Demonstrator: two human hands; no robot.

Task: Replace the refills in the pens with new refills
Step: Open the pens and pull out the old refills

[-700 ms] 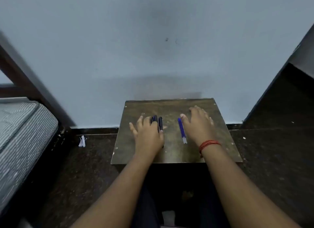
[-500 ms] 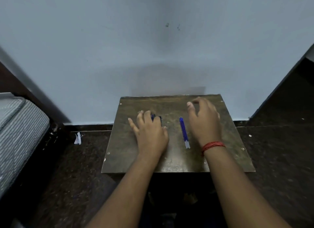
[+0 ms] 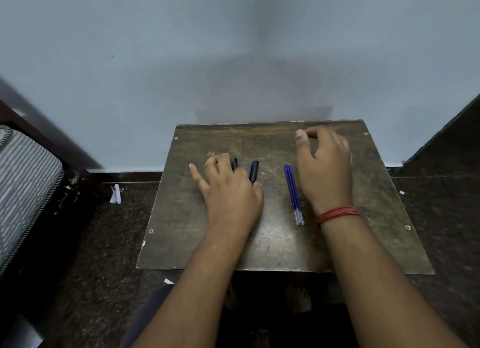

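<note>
Two dark pens lie on the small brown table [image 3: 275,246]. My left hand [image 3: 230,194] rests on the table with its fingers curled over the left pen [image 3: 234,163], of which only the far end shows. The second pen [image 3: 254,171] lies just beside that hand's thumb side, partly covered by it. A bundle of blue refills [image 3: 293,192] lies lengthwise in the middle of the table. To their right hovers my right hand [image 3: 324,171], fingers loosely bent and blurred, with nothing in it. A red thread [image 3: 337,214] circles that wrist.
The table stands against a pale wall. A striped mattress [image 3: 26,186] on a dark bed frame is at the left. A scrap of white paper [image 3: 115,194] lies on the dark floor. A dark slanted panel [image 3: 446,145] rises at the right.
My left hand's fingers have curled around the left pen, uncovering the second one. My right hand has lifted and moved away from the refills toward the far right. The camera has tilted down.
</note>
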